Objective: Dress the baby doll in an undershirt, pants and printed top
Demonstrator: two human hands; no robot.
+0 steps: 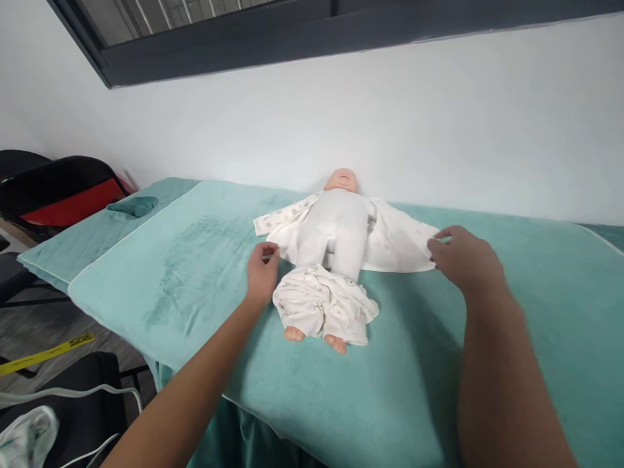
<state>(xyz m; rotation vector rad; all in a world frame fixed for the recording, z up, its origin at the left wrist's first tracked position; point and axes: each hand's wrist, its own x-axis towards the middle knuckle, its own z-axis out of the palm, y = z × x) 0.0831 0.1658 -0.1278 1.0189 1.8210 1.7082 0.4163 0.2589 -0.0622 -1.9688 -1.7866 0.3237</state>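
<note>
A baby doll [336,221] with a white cloth body lies on its back, head toward the wall and feet toward me. Under it spreads a white baby shirt [397,240], its front open to both sides; one printed sleeve reaches out to the left. Printed baby pants [324,302] are bunched around the doll's lower legs, and both feet show below them. My right hand [461,257] is closed in a pinch on the shirt's right front edge. At the left front edge, my left hand [264,263] has its thumb and fingers closed on the fabric.
A green cover [185,273] drapes the bed, which stands against a white wall [312,123] under a dark window frame [253,49]. To the left are black chairs [58,188]. White cloth [29,435] and a cable [73,392] lie on a seat at lower left.
</note>
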